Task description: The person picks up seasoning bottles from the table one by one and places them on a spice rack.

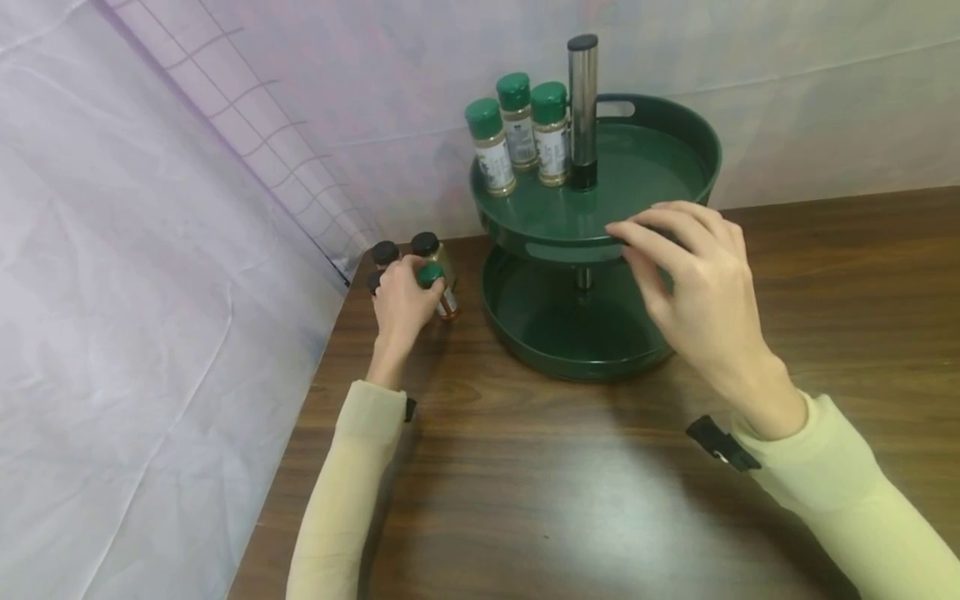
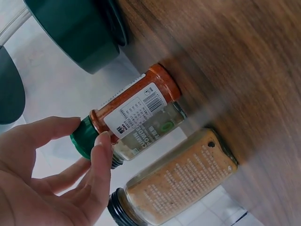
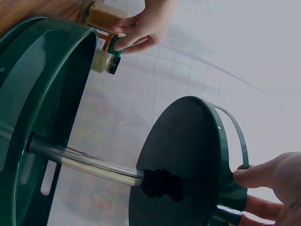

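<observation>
My left hand (image 1: 405, 300) pinches the green cap (image 2: 84, 137) of a small spice jar with red-orange powder (image 2: 136, 101), between thumb and fingers. The jar's base is at the wooden table. Close behind it are a cumin powder jar (image 2: 150, 132) and a larger black-capped jar of tan powder (image 2: 181, 179). With thumb and fingers, my right hand (image 1: 701, 275) grips the front rim of the upper tray (image 3: 188, 141) on a green two-tier rack, by its handle slot. Three green-capped jars (image 1: 552, 137) stand on that tray, left of the metal post (image 1: 582, 108).
Below, the lower tray (image 1: 577, 354) rests on the wooden table (image 1: 487, 467). Black-capped jars (image 1: 386, 252) cluster around my left hand near the table's left edge. A white cloth (image 1: 150, 292) hangs at the left, and a pale backdrop (image 1: 825, 100) stands behind.
</observation>
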The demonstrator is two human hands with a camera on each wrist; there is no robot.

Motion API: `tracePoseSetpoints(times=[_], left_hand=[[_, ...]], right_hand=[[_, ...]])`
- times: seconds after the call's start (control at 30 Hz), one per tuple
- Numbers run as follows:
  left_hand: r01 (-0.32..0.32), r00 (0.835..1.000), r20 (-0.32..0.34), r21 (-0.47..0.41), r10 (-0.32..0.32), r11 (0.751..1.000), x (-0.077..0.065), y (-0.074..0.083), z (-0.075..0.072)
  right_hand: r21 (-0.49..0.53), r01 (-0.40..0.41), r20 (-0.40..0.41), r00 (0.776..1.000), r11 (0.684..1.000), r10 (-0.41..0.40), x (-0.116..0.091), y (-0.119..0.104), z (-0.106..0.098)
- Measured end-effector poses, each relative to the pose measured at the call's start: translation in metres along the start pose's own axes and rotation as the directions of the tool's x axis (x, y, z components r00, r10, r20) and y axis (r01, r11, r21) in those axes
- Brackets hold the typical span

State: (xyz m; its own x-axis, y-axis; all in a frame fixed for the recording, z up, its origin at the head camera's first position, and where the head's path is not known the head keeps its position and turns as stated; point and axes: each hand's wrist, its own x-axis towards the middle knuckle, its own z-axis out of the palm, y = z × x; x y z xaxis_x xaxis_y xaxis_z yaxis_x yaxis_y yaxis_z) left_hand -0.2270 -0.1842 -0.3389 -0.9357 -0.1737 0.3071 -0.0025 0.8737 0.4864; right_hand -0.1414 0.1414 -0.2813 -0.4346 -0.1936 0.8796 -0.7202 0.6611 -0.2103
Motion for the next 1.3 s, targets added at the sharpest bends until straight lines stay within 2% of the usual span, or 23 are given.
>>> tracePoseSetpoints(times=[0.3, 0.5, 0.6, 0.8, 1.1, 1.3], left_hand=[[0.003, 0.998, -0.060, -0.020, -0.004, 1.000, -0.002, 0.003, -0.011], [-0.031, 0.988, -0.151, -0.065, 0.021, 0.997, -0.004, 0.011, -0.028], [-0.074, 0.976, -0.210, -0.096, 0.053, 0.993, -0.006, 0.017, -0.038], [-0.168, 0.942, -0.310, -0.111, 0.127, 0.979, -0.008, 0.031, -0.054], [-0.236, 0.904, -0.385, -0.089, 0.185, 0.968, -0.007, 0.052, -0.083], [-0.284, 0.875, -0.434, -0.101, 0.215, 0.953, -0.005, 0.068, -0.103]], right_hand=[[-0.009, -0.005, 0.009, 1.000, 1.000, 0.005, 0.001, 0.000, 0.000], [-0.004, -0.005, 0.012, 1.000, 1.000, 0.005, 0.001, 0.000, 0.001], [-0.009, -0.003, 0.020, 1.000, 1.000, 0.003, 0.000, 0.001, 0.000], [-0.019, 0.001, 0.031, 1.000, 1.000, 0.000, 0.001, 0.004, 0.000], [-0.006, -0.018, 0.020, 1.000, 1.000, 0.019, 0.001, 0.002, 0.000], [-0.006, -0.003, 0.015, 1.000, 1.000, 0.003, 0.001, 0.003, 0.000]])
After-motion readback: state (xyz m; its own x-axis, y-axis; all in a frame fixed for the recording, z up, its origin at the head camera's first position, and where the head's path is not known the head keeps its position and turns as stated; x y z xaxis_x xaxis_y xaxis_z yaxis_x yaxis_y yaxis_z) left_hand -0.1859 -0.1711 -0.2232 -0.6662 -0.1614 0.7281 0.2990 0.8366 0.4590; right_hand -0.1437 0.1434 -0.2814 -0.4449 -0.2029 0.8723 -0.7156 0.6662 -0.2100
